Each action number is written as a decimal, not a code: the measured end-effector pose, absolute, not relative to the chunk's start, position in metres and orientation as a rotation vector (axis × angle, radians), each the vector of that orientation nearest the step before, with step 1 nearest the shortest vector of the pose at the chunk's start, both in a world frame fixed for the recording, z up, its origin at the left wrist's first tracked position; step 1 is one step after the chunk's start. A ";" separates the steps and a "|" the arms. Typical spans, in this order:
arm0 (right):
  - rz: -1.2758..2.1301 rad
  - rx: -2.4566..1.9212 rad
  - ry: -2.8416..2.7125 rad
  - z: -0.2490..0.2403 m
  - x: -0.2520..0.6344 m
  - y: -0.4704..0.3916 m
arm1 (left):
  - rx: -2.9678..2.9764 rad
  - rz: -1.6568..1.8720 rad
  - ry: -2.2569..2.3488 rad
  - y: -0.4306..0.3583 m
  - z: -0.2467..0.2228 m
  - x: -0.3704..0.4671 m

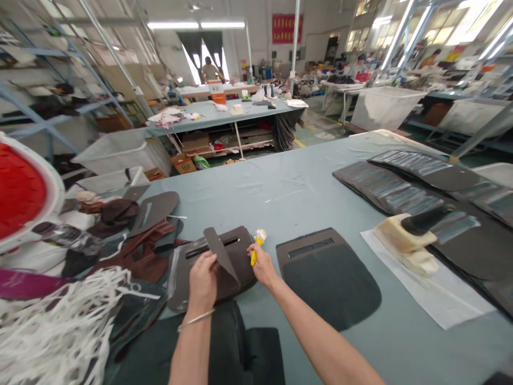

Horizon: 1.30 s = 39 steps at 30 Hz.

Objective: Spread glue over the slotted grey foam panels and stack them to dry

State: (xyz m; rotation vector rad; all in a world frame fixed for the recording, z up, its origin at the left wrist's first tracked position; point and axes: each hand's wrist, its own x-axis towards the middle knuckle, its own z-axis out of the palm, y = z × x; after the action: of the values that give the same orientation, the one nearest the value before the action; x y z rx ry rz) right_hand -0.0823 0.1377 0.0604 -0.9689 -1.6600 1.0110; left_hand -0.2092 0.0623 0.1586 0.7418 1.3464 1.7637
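Observation:
My left hand (203, 279), with a bangle on the wrist, pinches a dark brown flat strip (220, 255) tilted above a slotted brown panel (188, 280). That panel lies on others in a small pile. In my right hand (263, 266) is a yellow-handled brush (255, 255), its whitish bristles pointing up and away from me, near the panel's right edge. To the right lies another slotted panel (328, 283), mostly covered by dark green-black material. Dark padded pieces (224, 347) sit below my hands at the table's near side.
Stacked brown panels (404, 187) with shiny streaks cover the right side. Before them, a cream container (401, 240) with a black part rests on a white sheet (436, 299). White strips (68, 326), brown scraps (140, 256) and a red-and-white object (24, 187) crowd the left. A person (209, 70) stands far back.

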 end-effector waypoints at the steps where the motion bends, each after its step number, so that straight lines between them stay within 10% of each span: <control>1: 1.080 -0.962 -1.631 0.063 -0.076 0.141 | 0.744 1.756 1.307 0.049 0.174 -0.202; 9: 1.437 -0.860 -1.089 0.080 0.026 0.146 | 0.567 1.628 1.121 -0.008 0.229 -0.101; 26: 0.258 -1.690 -1.622 0.007 0.299 0.110 | 0.757 1.168 1.761 0.012 -0.003 -0.025; 39: 0.116 -1.799 -1.689 -0.013 0.297 0.124 | 0.952 1.118 2.026 0.023 -0.021 -0.024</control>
State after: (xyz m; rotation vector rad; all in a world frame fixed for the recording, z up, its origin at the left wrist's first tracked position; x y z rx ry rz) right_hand 0.2972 0.1242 -0.0135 -1.7986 -1.6890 0.1159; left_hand -0.0238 0.0231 -0.0214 0.9522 2.0259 1.1178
